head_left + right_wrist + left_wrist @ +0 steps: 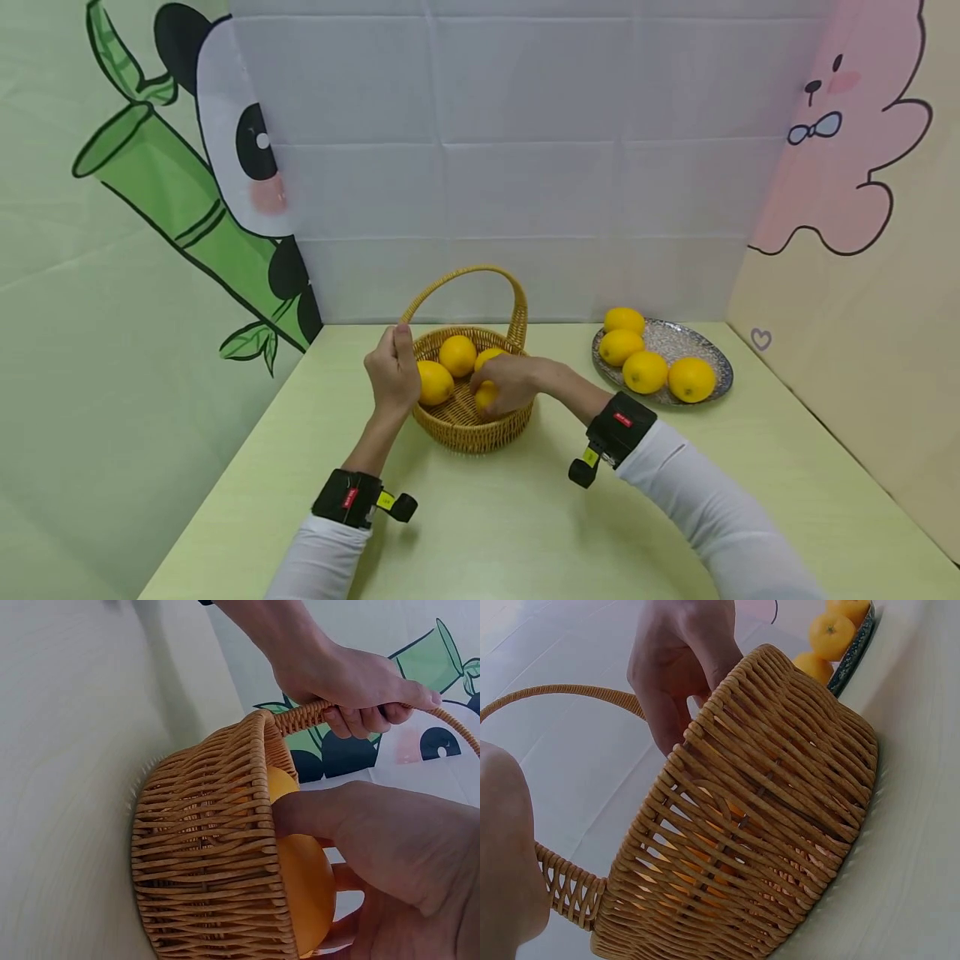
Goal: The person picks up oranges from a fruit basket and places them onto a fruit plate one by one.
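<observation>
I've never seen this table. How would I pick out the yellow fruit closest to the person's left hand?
On the pale table, find the wicker basket whose arched handle the left hand grips. Several yellow fruits lie inside. You want the leftmost fruit, beside that hand; the right hand is at the basket's other side.

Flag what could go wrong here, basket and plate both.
1. The left hand grips the handle on one side only; a tug might tip the basket.
2. The right hand holds a lemon; if lifted, it could slip.
3. Four lemons sit along the plate's edge; a bump might roll one off.
</observation>
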`<state>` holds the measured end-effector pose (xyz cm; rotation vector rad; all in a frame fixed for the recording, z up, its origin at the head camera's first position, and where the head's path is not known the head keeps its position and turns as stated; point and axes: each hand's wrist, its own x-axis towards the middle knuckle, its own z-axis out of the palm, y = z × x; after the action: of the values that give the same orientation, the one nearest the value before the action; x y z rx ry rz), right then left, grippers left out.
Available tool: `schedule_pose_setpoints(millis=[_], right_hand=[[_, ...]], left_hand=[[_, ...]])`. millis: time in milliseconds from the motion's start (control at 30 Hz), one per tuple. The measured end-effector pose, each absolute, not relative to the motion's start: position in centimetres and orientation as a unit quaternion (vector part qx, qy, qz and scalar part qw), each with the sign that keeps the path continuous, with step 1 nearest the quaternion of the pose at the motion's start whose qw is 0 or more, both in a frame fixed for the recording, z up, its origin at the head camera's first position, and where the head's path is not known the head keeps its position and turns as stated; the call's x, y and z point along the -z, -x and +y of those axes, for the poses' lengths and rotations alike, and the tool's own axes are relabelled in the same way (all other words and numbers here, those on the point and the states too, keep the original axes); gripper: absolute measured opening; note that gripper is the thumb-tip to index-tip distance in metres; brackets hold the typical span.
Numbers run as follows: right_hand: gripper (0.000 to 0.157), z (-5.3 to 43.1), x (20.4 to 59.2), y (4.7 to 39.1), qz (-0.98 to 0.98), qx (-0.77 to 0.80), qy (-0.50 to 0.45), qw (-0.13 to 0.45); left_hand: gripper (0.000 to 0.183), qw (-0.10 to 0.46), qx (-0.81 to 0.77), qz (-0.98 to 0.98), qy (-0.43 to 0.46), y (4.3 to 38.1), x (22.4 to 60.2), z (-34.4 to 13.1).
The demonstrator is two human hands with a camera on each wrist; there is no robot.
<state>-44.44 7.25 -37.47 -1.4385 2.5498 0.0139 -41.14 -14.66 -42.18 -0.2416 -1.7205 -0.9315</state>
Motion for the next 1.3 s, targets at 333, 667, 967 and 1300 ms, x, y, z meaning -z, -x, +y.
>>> schedule_pose_setpoints(millis=[333, 667, 967, 1300], right_hand=[[0.047, 8.7, 36.6, 44.4, 0.853, 0.024, 0.516, 0.071], [0.044, 9.8, 35.8, 44.1, 0.855, 0.041, 0.515, 0.046], [0.046, 11.2, 35.2, 43.3, 0.855, 0.069, 0.514, 0.014], [0.045, 13.8, 35.0, 42.9, 0.858, 0.092, 0.506, -0.014]], left_hand=[[0.059, 0.548, 0.394, -0.73, 0.103, 41.1, 42.2, -14.7], [0.06, 0.548, 0.396, -0.73, 0.098, 41.1, 42.1, -14.8], [0.059, 0.546, 0.397, -0.731, 0.098, 41.0, 42.0, -14.7], [0.06, 0.545, 0.394, -0.733, 0.098, 40.9, 42.0, -14.7]])
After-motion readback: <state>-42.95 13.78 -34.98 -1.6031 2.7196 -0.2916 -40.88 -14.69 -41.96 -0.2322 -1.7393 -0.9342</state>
